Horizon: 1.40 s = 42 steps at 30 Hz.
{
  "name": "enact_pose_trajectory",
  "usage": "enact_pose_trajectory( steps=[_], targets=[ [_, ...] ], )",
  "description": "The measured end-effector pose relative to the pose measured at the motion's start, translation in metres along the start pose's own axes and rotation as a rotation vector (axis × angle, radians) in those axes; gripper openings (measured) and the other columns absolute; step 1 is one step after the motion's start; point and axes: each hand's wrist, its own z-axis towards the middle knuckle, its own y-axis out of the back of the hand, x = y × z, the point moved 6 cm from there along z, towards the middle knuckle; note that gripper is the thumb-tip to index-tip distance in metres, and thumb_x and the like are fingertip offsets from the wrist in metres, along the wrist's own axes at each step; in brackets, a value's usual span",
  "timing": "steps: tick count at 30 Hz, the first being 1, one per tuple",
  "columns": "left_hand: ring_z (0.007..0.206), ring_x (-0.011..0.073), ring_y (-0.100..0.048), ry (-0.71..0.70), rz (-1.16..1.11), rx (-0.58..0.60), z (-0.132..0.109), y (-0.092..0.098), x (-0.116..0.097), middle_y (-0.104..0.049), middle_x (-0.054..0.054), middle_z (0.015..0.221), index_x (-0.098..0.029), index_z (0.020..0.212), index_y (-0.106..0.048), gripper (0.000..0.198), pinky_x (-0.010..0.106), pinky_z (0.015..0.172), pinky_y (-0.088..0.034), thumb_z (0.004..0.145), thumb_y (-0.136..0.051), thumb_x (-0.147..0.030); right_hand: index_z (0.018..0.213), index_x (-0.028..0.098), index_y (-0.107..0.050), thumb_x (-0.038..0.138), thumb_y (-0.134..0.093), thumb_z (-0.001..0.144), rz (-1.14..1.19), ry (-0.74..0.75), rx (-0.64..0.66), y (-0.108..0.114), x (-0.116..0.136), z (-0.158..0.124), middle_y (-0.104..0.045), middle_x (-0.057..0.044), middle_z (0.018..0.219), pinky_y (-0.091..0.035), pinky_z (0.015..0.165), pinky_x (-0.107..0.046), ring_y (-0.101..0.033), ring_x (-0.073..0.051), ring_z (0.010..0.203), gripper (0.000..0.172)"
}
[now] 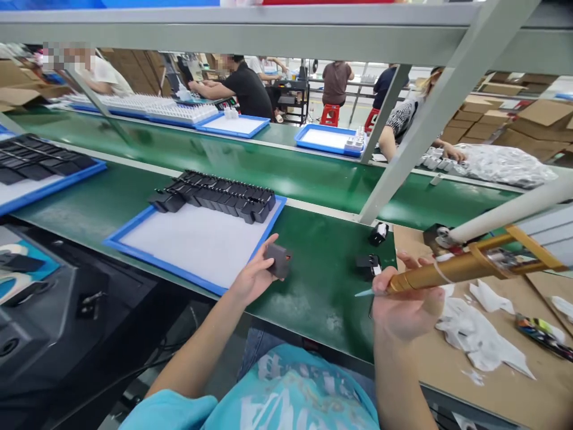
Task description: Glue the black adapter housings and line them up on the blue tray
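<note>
Between the fingers and thumb of my left hand (256, 276) is a small black plastic housing (278, 261), held over the green worktop near a tray's right edge. My right hand (405, 304) is wrapped around a gold-coloured glue dispenser (430, 273) with a pale blue tapered nozzle (364, 293) pointing left. Just beyond that nozzle, a black adapter-like part (367, 266) sits on the worktop, and another black part with a white face (379, 234) lies behind it. To the left, a blue-rimmed tray (165, 272) carries rows of black housings (215, 194) along its far side.
A slanted grey post (403, 137) rises at the right, under an overhead shelf (224, 39). Crumpled white tissues (477, 334) lie on cardboard at the right. Another tray of black parts (40, 158) stands far left. A co-worker's hand (454, 152) handles white parts across the green belt.
</note>
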Motion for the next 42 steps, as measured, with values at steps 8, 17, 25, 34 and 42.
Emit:
enact_pose_trajectory(
  steps=[8, 17, 25, 34, 42],
  targets=[
    [0.091, 0.0171, -0.062, -0.202, 0.142, 0.038, -0.022, 0.029, -0.046, -0.062, 0.003, 0.1, -0.032, 0.143, -0.042, 0.074, 0.028, 0.081, -0.049, 0.077, -0.072, -0.023, 0.1, 0.023, -0.065, 0.057, -0.06, 0.074, -0.02, 0.0, -0.041, 0.008, 0.0, 0.006, -0.066, 0.0, 0.096, -0.038, 0.031, -0.028, -0.055, -0.012, 0.037, 0.043],
    [0.085, 0.0171, -0.061, -0.318, 0.291, 0.184, -0.034, 0.014, -0.054, -0.062, 0.005, 0.102, -0.032, 0.146, -0.036, 0.074, 0.029, 0.075, -0.049, 0.08, -0.069, -0.029, 0.1, 0.023, -0.064, 0.059, -0.06, 0.072, -0.034, 0.001, -0.057, 0.015, -0.004, 0.01, -0.066, -0.001, 0.096, -0.036, 0.029, -0.029, -0.054, -0.012, 0.035, 0.046],
    [0.098, 0.0214, -0.059, -0.287, 0.674, 0.031, -0.033, 0.02, -0.043, -0.059, 0.006, 0.111, -0.032, 0.151, -0.028, 0.076, 0.034, 0.09, -0.046, 0.086, -0.066, -0.033, 0.1, 0.023, -0.064, 0.056, -0.06, 0.074, -0.035, 0.015, -0.05, 0.009, 0.0, 0.008, -0.065, -0.001, 0.096, -0.038, 0.03, -0.028, -0.054, -0.01, 0.037, 0.043],
    [0.106, 0.0304, -0.059, -0.493, 1.378, 0.005, -0.009, 0.004, 0.013, -0.063, 0.013, 0.118, -0.021, 0.133, -0.052, 0.048, 0.05, 0.099, -0.042, 0.086, -0.062, -0.026, 0.1, 0.025, -0.064, 0.057, -0.056, 0.078, -0.086, 0.023, -0.081, 0.008, 0.005, 0.003, -0.064, 0.0, 0.096, -0.037, 0.031, -0.025, -0.052, -0.008, 0.038, 0.04],
    [0.12, 0.0293, -0.059, -0.553, 1.304, -0.088, -0.018, 0.018, 0.018, -0.062, 0.008, 0.134, -0.028, 0.116, -0.067, 0.032, 0.047, 0.109, -0.041, 0.084, -0.068, -0.028, 0.098, 0.025, -0.063, 0.055, -0.057, 0.077, -0.083, 0.012, -0.118, 0.014, 0.006, 0.001, -0.063, 0.0, 0.097, -0.038, 0.033, -0.026, -0.053, -0.009, 0.039, 0.037]
  ],
)
